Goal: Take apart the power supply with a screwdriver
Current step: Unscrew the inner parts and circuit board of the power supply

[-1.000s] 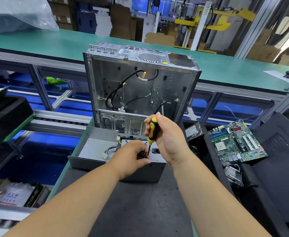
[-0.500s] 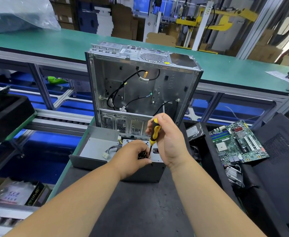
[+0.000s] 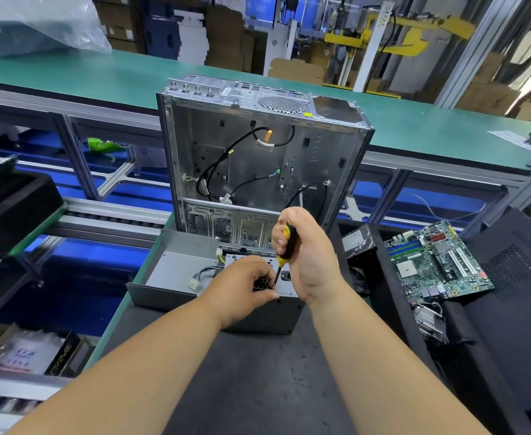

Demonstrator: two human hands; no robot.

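The power supply [image 3: 259, 312], a grey metal box, is seen standing on the dark worktop [image 3: 257, 381], just in front of an emptied computer case [image 3: 257, 152] that stands upright with its open side toward the camera. A detached grey cover panel [image 3: 176, 271] lies against the unit's left side, with a white connector and wires resting on it.

The screwdriver [image 3: 284, 248] is held by the right hand [image 3: 312, 262], whose fingers are curled round the yellow-and-black handle. The tool's long axis is kept nearly upright, tilted slightly so that the handle leans away to the right and the shaft runs down and a little leftward to the top face of the unit. The tip appears to be seated at a point near the fan grille; the screw itself is hidden, so its state cannot be told.

The left hand [image 3: 245, 288] is placed on the top of the unit, its fingers curled over the fan opening and its thumb pressed at the near upper edge, just beside the shaft. The box is thereby steadied.

The coming move is judged to turn on that one relation: the fastener lies directly below the right hand, along the shaft's axis, so turning force would have to be applied straight down that line. The right hand is the working one; the left, nearer the tip, could guide it or catch a loosened screw.

A motherboard [image 3: 436, 262] and a hard drive [image 3: 358, 241] are seen lying on dark bins to the right.
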